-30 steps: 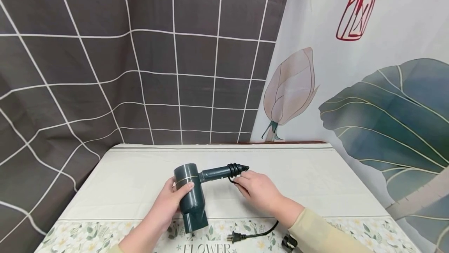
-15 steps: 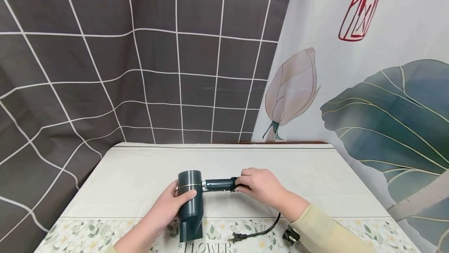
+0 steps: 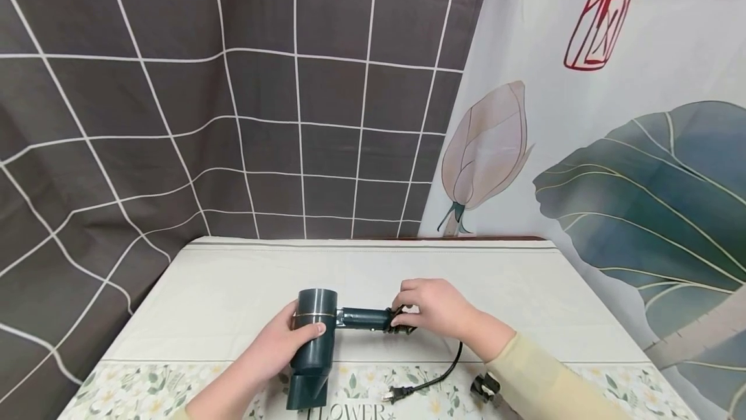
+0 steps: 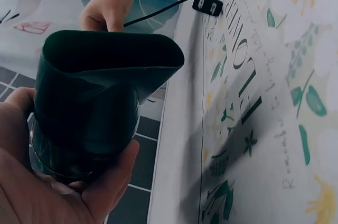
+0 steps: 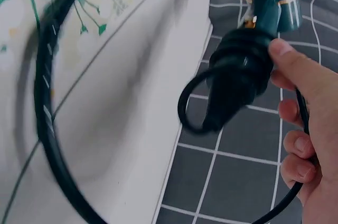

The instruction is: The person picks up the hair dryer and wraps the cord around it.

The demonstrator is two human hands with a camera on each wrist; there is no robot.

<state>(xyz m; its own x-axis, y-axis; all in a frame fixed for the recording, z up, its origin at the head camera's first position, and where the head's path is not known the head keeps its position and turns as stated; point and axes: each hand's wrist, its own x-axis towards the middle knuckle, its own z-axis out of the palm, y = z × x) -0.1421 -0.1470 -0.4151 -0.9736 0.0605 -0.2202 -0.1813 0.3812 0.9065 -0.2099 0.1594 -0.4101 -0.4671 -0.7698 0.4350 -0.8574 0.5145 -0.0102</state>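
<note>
**Cord loops possibly slipping off the handle**

Holding hair dryer (image 3: 315, 349) above the counter (image 3: 233, 290), left hand (image 3: 280, 349) curled around the barrel. Right hand (image 3: 434, 309) pinching cord (image 3: 437, 378) coiled at the handle end. Risking loose loops springing off, or plug (image 3: 395, 395) dragging and snagging on the cloth.

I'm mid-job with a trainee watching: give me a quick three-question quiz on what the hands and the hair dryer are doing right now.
1. True or false: the left hand grips the barrel of the hair dryer.
2. What does the right hand hold? A) the plug B) the cord at the handle's end C) nothing
3. Where does the plug lie?

Key:
1. True.
2. B: the cord is wound round the handle's end, and the fingers curl about it.
3. On the flowered strip of the tablecloth, apart from both hands.
</note>
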